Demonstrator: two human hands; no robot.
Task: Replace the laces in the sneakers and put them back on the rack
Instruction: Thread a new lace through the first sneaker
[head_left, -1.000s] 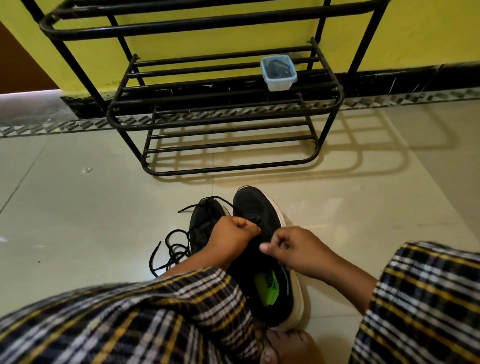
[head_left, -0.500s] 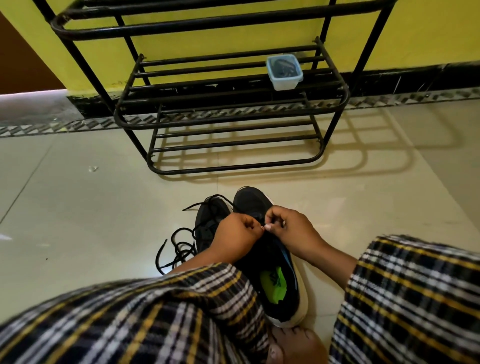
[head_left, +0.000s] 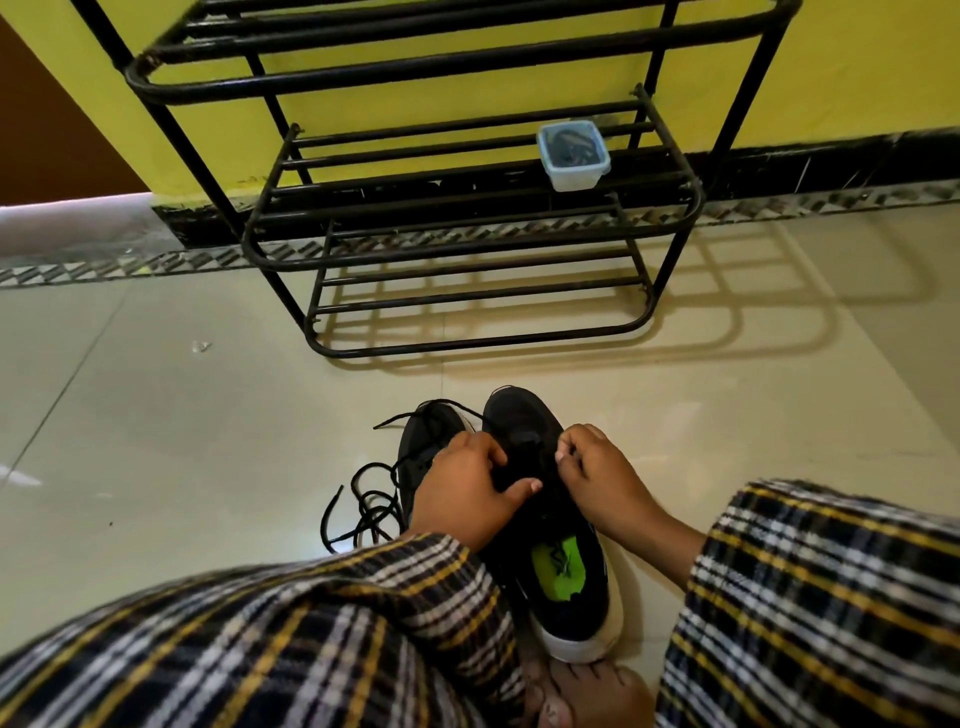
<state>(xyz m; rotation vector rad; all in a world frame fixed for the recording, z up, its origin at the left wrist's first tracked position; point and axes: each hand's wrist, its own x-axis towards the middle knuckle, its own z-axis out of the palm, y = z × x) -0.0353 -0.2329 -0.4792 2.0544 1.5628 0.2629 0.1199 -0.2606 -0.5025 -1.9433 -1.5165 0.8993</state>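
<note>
A small scrap (head_left: 201, 346) lies on the pale floor tiles (head_left: 156, 441) at the left of the frame. Low and left of centre, a tangle of loose black lace (head_left: 363, 506) sprawls on the floor, touching the left sneaker (head_left: 423, 447) — black, mostly hidden behind the person's left hand (head_left: 467, 493). That hand is curled over the lacing area of the right sneaker (head_left: 550, 525), thumb stretched toward the middle; it seems to be pressing or holding the shoe's upper, though whether it has a lace pinched I cannot tell from here. The right sneaker sits at bottom centre, black with a white sole and a bright green insole patch showing in its opening, its heel against a bare foot (head_left: 587, 696) at the bottom edge. The right hand (head_left: 597, 467) is just beside it on the right, fingers curled in at the shoe's eyelets, apparently pinching something dark there — too small to be sure.

Plaid fabric covers both knees along the bottom. In the upper middle stands the black metal rack (head_left: 467, 218) against a yellow wall, with a small clear tub (head_left: 573, 155) of dark items on its middle shelf, toward the right.
</note>
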